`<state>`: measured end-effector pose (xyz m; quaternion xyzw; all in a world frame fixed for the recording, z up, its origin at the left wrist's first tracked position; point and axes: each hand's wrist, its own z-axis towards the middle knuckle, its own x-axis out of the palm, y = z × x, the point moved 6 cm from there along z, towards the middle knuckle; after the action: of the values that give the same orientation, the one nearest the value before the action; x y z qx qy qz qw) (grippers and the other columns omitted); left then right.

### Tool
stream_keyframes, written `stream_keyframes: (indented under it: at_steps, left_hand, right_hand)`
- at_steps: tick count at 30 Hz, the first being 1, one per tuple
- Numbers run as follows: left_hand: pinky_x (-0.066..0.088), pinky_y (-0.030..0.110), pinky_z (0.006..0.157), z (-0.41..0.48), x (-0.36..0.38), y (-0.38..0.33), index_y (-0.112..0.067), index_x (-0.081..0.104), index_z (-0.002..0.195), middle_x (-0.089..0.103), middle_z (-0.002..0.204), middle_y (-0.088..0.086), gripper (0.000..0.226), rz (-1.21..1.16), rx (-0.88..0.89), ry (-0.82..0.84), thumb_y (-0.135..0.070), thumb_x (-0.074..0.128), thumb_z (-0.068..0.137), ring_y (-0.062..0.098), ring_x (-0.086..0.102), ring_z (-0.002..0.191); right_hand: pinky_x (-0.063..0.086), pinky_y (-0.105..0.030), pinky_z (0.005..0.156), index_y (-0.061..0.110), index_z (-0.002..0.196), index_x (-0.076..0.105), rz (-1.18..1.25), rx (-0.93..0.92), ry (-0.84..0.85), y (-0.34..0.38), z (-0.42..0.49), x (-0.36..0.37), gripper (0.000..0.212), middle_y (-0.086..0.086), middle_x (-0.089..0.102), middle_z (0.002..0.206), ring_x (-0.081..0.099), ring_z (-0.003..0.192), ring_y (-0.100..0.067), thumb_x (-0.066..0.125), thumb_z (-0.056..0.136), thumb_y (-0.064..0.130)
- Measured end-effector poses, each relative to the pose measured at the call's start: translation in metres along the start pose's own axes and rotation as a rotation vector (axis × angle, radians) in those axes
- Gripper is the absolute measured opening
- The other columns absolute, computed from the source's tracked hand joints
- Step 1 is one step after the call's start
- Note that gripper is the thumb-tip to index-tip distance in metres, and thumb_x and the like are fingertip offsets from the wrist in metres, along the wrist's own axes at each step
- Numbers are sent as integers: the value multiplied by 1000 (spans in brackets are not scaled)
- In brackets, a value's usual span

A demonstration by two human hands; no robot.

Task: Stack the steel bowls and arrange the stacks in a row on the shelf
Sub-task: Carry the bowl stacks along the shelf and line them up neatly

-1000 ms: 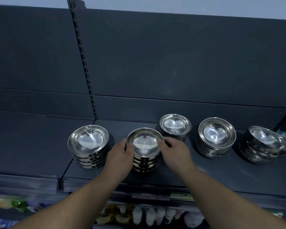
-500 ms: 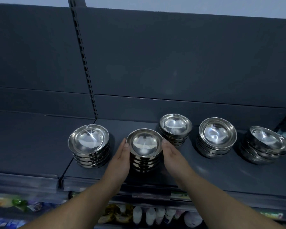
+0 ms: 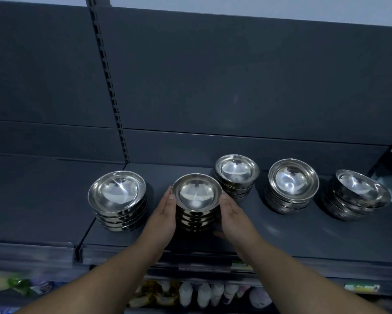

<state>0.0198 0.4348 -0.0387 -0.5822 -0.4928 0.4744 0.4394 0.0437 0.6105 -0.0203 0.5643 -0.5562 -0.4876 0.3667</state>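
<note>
Seen from the head camera, both forearms reach up and forward from the bottom edge to the dark grey shelf (image 3: pixel 281 236). The left hand (image 3: pixel 163 215) stands on edge with its palm turned right. Its fingers (image 3: pixel 169 197) are straight and together, laid flat against the left side of the second stack of bowls (image 3: pixel 196 197). The right hand (image 3: pixel 234 217) mirrors it, palm turned left, with its fingers (image 3: pixel 226 200) straight along the stack's right side and the thumb low near the shelf. Neither hand curls round the bowls. The stack sits between the two flat palms, and the fingertips reach just under the top bowl's rim.

This stack stands nearer the shelf's front edge than the stacks to its right. Near the shelf's left end is the first stack (image 3: pixel 117 200), apart from the left hand. The third stack (image 3: pixel 237 174) sits farther back toward the rear panel, just beside the right fingertips. The fourth stack (image 3: pixel 292 185) and the fifth stack (image 3: pixel 360 194), whose bowls lean right, follow toward the right end. Blurred bottles (image 3: pixel 204 293) show on the level below the front edge.
</note>
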Motion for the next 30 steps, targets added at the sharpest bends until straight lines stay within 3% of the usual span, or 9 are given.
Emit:
stream_keyframes:
  at_steps: [3,5,7,13,18,21,23,28,30]
  left_hand:
    - [22,33,118,-1,-2,-6,-41,30,147,35,150,-17,50,28,21,-23,-52,26,99,2,29,137]
    - [21,25,113,-2,-3,-9,-35,30,149,35,151,-15,49,63,34,-44,-47,26,101,1,30,134]
    - [21,22,110,-1,-3,-11,-33,30,149,34,153,-12,49,82,39,-52,-44,26,102,5,30,138]
    - [21,21,109,1,-4,-13,-33,29,149,35,154,-11,49,89,37,-45,-43,26,102,7,31,139]
    - [21,21,109,-1,-4,-13,-32,30,149,36,153,-11,49,104,48,-36,-43,26,102,8,32,139]
    - [21,21,108,0,-4,-13,-32,29,149,36,153,-10,49,111,51,-35,-43,26,102,9,32,139]
    - [21,21,107,-1,-4,-14,-32,29,150,35,153,-10,50,107,47,-31,-44,26,101,9,31,140]
    - [18,26,112,-8,-7,-18,-29,23,152,29,157,-7,55,146,23,-49,-47,29,100,15,26,144]
    - [17,30,116,-12,-8,-26,-27,20,153,26,158,-4,58,213,65,-66,-48,32,99,15,23,145]
  right_hand:
    - [43,-40,109,42,148,35,-20,3,-36,-3,3,-1,47,17,41,149,45,133,-12,34,101,50]
    - [34,-37,115,42,149,32,-48,-2,-63,-3,4,-2,48,13,39,152,38,139,-14,34,101,50]
    - [27,-26,113,38,150,32,-90,-26,-87,-1,3,-3,48,11,39,152,35,141,-11,34,103,46]
    - [24,-21,109,31,150,35,-126,-45,-88,-1,3,-1,49,13,40,152,35,137,-5,33,104,44]
    - [26,-22,111,30,149,39,-100,-49,-112,-2,7,1,47,14,44,150,36,129,1,33,104,42]
    - [38,-42,114,41,141,46,-99,-25,-119,-6,9,2,48,15,51,144,46,133,-9,33,96,54]
    - [40,-46,112,43,137,50,-128,-31,-116,-5,9,2,56,18,55,139,50,130,-10,30,87,58]
    - [33,-38,117,33,139,52,-157,-32,-161,-6,7,-5,68,16,54,141,46,133,-6,33,82,63]
    - [37,-28,108,24,131,59,-166,-21,-196,-5,2,-13,52,14,61,128,52,122,-6,40,93,53]
